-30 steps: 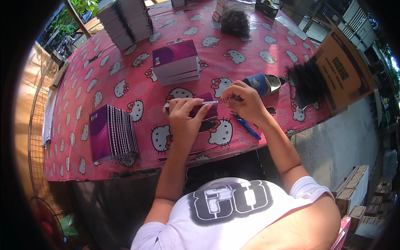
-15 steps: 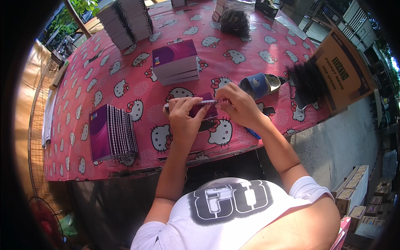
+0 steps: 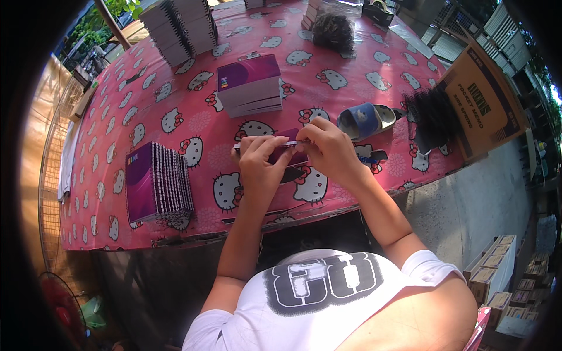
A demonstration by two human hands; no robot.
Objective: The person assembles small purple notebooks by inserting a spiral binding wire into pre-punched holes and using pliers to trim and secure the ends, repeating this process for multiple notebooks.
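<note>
A small purple-covered notepad [image 3: 284,151] is held edge-up just above the table in front of me. My left hand [image 3: 260,157] grips its left part, thumb below and fingers over the top. At its right end my right hand [image 3: 329,150] is closed in a pinch on the edge, where a thin spiral coil runs; the fingers now hide most of the coil. Under the hands lies a dark flat pointed piece [image 3: 293,174]. Beyond them stands a stack of purple-topped notepads [image 3: 249,93] with no coils showing. To the left is a row of spiral-bound purple notebooks [image 3: 158,184].
A blue slipper [image 3: 360,120] lies right of my hands, near a black-and-blue object [image 3: 373,157]. Black coils [image 3: 430,114] spill from a cardboard box [image 3: 483,99]. Tall notebook stacks [image 3: 178,35], a bundle of black coils [image 3: 333,35] and a tape dispenser [image 3: 376,13] are farther back.
My right hand has shifted left along the notepad's edge, closer to my left hand. The coil stretch that showed between its fingers and the notepad is now mostly covered.
</note>
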